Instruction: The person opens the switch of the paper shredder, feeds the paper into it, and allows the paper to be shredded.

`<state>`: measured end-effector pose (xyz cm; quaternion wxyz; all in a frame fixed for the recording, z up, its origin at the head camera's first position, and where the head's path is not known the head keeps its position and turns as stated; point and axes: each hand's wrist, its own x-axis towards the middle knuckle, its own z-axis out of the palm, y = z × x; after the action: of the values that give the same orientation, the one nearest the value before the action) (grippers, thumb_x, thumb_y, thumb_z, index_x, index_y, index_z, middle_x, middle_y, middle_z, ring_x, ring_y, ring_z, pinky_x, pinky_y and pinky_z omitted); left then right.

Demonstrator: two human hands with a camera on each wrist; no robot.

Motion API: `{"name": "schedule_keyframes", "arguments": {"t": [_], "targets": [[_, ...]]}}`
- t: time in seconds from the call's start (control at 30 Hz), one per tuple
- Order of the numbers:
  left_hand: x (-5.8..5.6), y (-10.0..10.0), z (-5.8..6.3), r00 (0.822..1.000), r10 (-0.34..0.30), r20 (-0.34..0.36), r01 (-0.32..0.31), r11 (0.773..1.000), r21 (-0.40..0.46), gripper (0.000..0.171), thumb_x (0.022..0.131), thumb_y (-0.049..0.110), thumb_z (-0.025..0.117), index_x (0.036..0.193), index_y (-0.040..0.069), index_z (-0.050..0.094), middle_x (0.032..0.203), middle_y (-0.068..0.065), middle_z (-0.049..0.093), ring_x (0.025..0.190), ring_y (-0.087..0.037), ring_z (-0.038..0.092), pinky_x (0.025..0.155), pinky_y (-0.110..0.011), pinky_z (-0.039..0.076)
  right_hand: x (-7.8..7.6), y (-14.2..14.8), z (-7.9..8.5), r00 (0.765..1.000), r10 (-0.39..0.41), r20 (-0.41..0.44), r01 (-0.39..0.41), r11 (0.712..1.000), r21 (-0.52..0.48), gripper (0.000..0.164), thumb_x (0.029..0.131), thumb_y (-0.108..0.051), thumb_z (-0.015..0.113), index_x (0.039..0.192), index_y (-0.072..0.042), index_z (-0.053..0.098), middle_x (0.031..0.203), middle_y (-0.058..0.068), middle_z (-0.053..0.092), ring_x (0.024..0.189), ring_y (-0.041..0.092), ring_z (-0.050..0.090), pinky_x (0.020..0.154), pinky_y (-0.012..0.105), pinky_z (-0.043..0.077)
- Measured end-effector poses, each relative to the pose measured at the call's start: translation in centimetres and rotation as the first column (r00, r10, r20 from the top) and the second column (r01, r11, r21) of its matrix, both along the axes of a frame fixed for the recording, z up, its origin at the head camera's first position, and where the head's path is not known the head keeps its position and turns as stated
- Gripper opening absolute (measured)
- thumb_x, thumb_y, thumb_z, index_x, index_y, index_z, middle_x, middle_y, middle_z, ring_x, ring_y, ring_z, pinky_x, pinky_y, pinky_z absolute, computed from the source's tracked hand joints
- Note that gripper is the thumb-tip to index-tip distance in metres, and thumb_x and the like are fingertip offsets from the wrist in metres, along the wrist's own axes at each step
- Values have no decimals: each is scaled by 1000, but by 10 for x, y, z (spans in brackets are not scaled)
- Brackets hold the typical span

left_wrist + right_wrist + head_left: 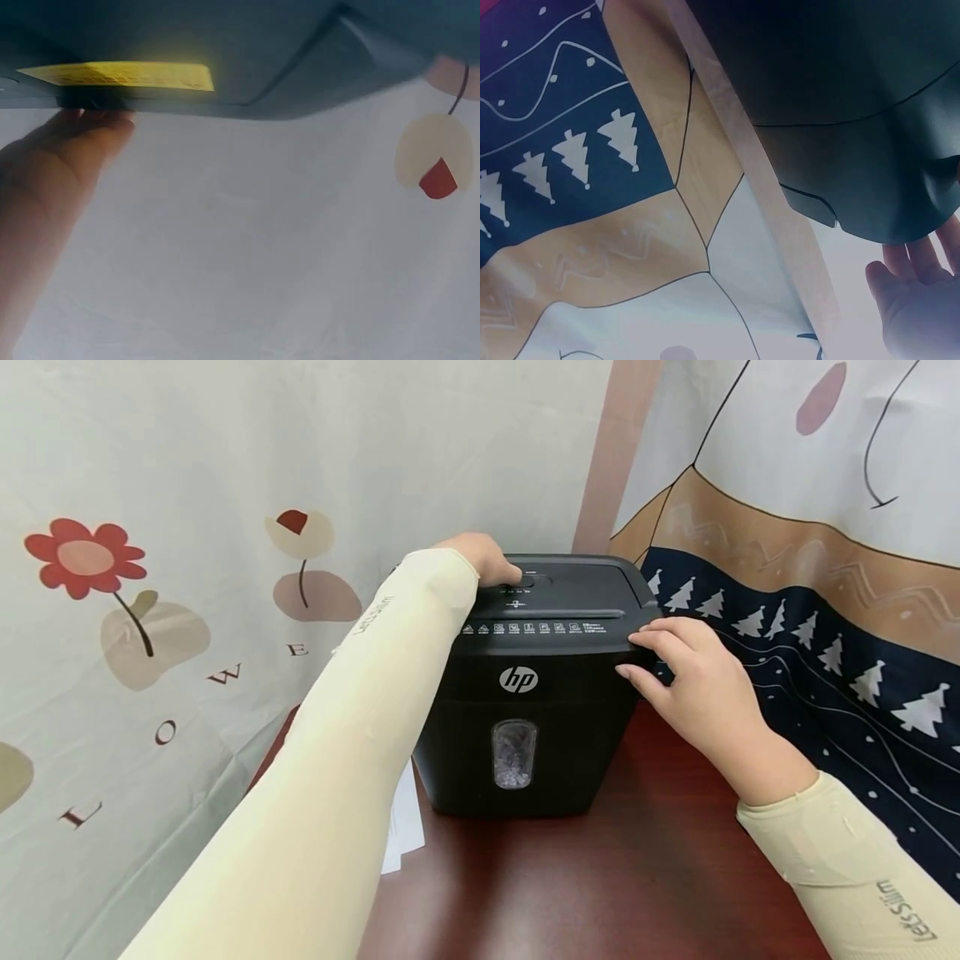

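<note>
A black HP paper shredder (480, 693) stands upright on the table, with paper bits showing through its front window (513, 755). My left hand (480, 558) reaches over its top, a fingertip at the slide switch (536, 582); the sleeved forearm covers the lid's left part. In the left wrist view, this hand's fingers (105, 135) meet the lid's edge beside a yellow label (124, 75). At the front right corner, my right hand (697, 685) touches the rim with its fingertips, thumb lower and apart from the other fingers. The right wrist view shows its fingers (922, 259) along the rim.
Sheets of white paper (405, 818) lie left of the shredder, partly under my left forearm. The reddish-brown table (600, 877) extends in front. A printed curtain (487, 452) hangs close behind, and a navy tree-patterned cloth (810, 652) hangs at the right.
</note>
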<state>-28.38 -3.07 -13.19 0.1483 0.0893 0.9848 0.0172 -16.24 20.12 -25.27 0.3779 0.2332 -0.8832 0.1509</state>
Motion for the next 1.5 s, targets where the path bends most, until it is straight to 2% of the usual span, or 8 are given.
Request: {"name": "schedule_keyframes", "arguments": {"t": [0.3, 0.53, 0.67, 0.97, 1.07, 1.17, 1.33, 1.5], "targets": [[-8, -4, -4, 1000, 8, 0, -8, 1000, 3, 61, 96, 50, 37, 144, 13, 44, 149, -4, 39, 126, -20, 41, 109, -38, 31, -1, -1, 0, 1000, 8, -6, -8, 1000, -17, 34, 75, -8, 82, 105, 1, 69, 109, 18, 63, 108, 34, 55, 85, 49, 50], [1, -8, 1, 1000, -1, 30, 2, 1000, -13, 62, 96, 48, 34, 147, 13, 39, 152, -5, 35, 131, -22, 39, 111, -41, 29, -2, -1, -1, 1000, 13, 0, -13, 1000, -16, 34, 75, -8, 82, 105, 1, 69, 109, 18, 63, 107, 34, 55, 86, 49, 50], [2, -10, 4, 1000, -13, 26, 14, 999, -33, 63, 96, 50, 35, 148, 13, 38, 153, -4, 34, 133, -22, 37, 112, -43, 28, -1, -2, -1, 1000, 19, 2, -19, 1000, -21, 34, 75, -7, 82, 105, 2, 69, 109, 19, 63, 108, 34, 54, 87, 49, 49], [-10, -16, 1, 999, -20, 29, 21, 998, -54, 69, 98, 56, 35, 149, 9, 36, 156, -7, 30, 140, -25, 32, 114, -43, 24, -3, -4, -2, 999, 19, 35, -17, 999, -42, 34, 75, -6, 81, 106, 3, 68, 111, 19, 62, 110, 34, 53, 89, 49, 48], [-14, -22, 1, 1000, -26, 0, 26, 1000, -12, 68, 98, 55, 37, 147, 7, 38, 155, -8, 32, 139, -25, 34, 113, -42, 26, -5, -5, -3, 999, 21, 36, -19, 999, -44, 35, 76, -6, 81, 107, 3, 67, 112, 19, 62, 111, 34, 52, 90, 49, 48], [-17, -29, 2, 999, -28, -45, 31, 997, 71, 71, 98, 52, 41, 149, 4, 32, 155, -11, 30, 140, -27, 32, 113, -41, 26, -7, -5, -4, 999, 19, 37, -17, 999, -46, 35, 76, -5, 81, 107, 3, 67, 112, 18, 61, 111, 34, 52, 91, 49, 47], [-15, -43, 1, 992, -55, -116, 73, 985, 159, 75, 97, 46, 45, 152, 1, 20, 157, -14, 25, 144, -30, 23, 116, -42, 21, -10, -5, -6, 999, 11, 43, -9, 999, -53, 38, 77, -6, 80, 111, 2, 66, 115, 18, 61, 114, 34, 51, 92, 51, 47], [-10, -52, -3, 985, -64, -162, 98, 972, 212, 73, 97, 44, 47, 152, 3, 22, 157, -12, 26, 145, -29, 22, 116, -42, 22, -12, -4, -8, 999, -13, 53, 17, 997, -72, 48, 76, -7, 81, 120, 1, 62, 124, 18, 58, 119, 35, 49, 93, 53, 47]]}}
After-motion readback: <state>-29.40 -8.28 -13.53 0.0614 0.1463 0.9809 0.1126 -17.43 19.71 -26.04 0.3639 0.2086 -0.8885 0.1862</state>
